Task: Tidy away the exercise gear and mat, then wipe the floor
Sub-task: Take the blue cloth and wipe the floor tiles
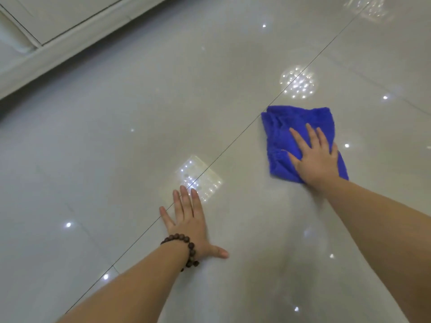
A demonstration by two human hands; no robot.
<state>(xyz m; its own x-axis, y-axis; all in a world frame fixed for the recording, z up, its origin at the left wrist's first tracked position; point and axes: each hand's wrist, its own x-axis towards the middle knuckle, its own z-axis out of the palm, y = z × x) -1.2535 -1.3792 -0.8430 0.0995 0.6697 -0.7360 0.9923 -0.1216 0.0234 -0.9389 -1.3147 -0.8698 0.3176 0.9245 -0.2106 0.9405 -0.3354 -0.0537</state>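
Note:
A crumpled blue cloth lies on the glossy grey tiled floor at the right of the view. My right hand lies flat on top of the cloth with fingers spread, pressing it to the tiles. My left hand rests palm down on the bare floor nearer to me, fingers apart, holding nothing. A dark beaded bracelet circles the left wrist. No mat or exercise gear is in view.
A white piece of furniture with a raised base runs along the top left. A dark grout line crosses the floor diagonally between my hands. Ceiling lights reflect as bright spots on the tiles.

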